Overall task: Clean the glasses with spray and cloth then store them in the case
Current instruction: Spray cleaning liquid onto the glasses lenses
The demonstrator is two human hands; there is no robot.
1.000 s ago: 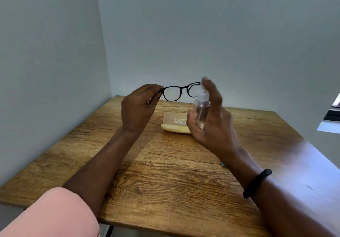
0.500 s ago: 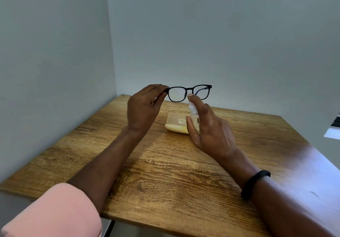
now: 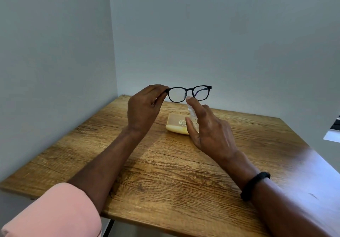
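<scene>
Black-framed glasses (image 3: 189, 93) are held up above the far part of the wooden table (image 3: 165, 172). My left hand (image 3: 143, 109) pinches them at their left hinge. My right hand (image 3: 207, 131) grips a small clear spray bottle (image 3: 192, 113), forefinger on its top, just below and in front of the lenses. Most of the bottle is hidden by my fingers. A yellow glasses case (image 3: 176, 125) lies shut on the table behind my right hand. No cloth is visible.
Grey walls close in the table at the left and back. A black band (image 3: 254, 185) sits on my right wrist. A white ledge (image 3: 332, 135) juts in at the right edge.
My right hand has lowered the spray bottle from level with the right lens to just beneath the frame. The glasses stay raised in my left hand.
</scene>
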